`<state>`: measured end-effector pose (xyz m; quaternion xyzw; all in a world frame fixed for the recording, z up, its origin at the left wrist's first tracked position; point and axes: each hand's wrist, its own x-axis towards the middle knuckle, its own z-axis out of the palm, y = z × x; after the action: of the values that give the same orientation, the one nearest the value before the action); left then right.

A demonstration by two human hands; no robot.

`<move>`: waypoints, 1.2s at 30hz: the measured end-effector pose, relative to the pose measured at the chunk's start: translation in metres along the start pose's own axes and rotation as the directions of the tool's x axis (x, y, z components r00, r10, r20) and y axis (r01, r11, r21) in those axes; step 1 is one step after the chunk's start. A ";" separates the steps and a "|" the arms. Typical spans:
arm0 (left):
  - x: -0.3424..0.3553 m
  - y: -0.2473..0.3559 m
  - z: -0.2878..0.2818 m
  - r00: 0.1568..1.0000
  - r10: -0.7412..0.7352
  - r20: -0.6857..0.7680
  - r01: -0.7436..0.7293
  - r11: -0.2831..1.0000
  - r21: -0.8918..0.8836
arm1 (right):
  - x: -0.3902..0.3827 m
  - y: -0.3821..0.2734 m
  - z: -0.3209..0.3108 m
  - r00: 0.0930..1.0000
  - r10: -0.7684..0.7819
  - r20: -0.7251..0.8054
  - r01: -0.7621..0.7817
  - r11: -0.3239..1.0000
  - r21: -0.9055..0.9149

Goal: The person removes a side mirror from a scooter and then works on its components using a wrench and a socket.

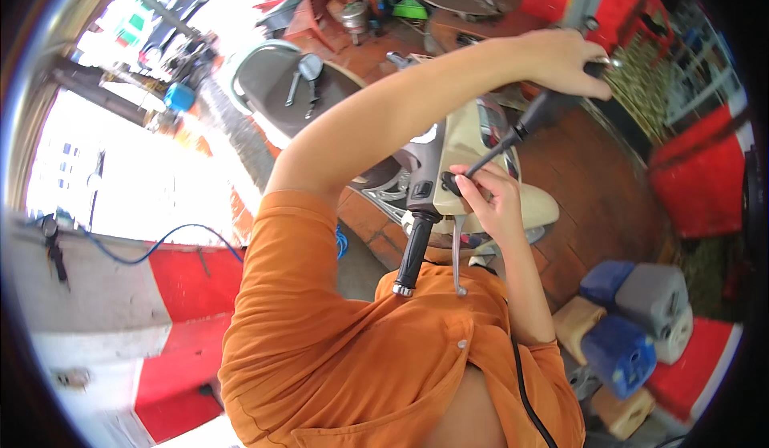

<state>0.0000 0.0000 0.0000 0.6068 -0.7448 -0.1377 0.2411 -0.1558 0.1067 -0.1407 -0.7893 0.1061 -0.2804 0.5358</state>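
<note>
A black screwdriver-like tool [525, 123] is gripped by its handle in the left hand [561, 62], which is closed around it and raised above a cream scooter handlebar [456, 159]. The thin shaft is slanted down to the switch housing, where its tip is pinched and steadied by the fingers of the right hand [489, 195]. A black rubber grip [412, 252] and a silver brake lever [456, 256] are seen below, near an orange shirt [360, 352]. Blue and grey plastic cans [641, 312] are stacked well apart on the right.
</note>
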 end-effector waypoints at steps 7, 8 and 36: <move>-0.018 0.036 0.002 0.994 -0.106 0.008 0.105 0.971 -0.217 | 0.008 0.014 -0.007 0.996 -0.049 0.076 0.032 0.977 0.213; -0.017 0.040 0.017 0.997 0.052 -0.055 -0.064 0.967 -0.248 | 0.006 0.021 -0.007 0.995 -0.020 0.101 -0.006 0.970 0.244; -0.170 0.157 -0.004 0.977 0.213 -0.025 -0.214 0.975 -0.060 | -0.015 0.076 0.003 0.995 -0.068 -0.070 0.061 0.993 -0.098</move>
<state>-0.1041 0.2004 0.0487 0.5168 -0.7987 -0.1284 0.2803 -0.1563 0.0849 -0.2153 -0.8063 0.1134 -0.3207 0.4839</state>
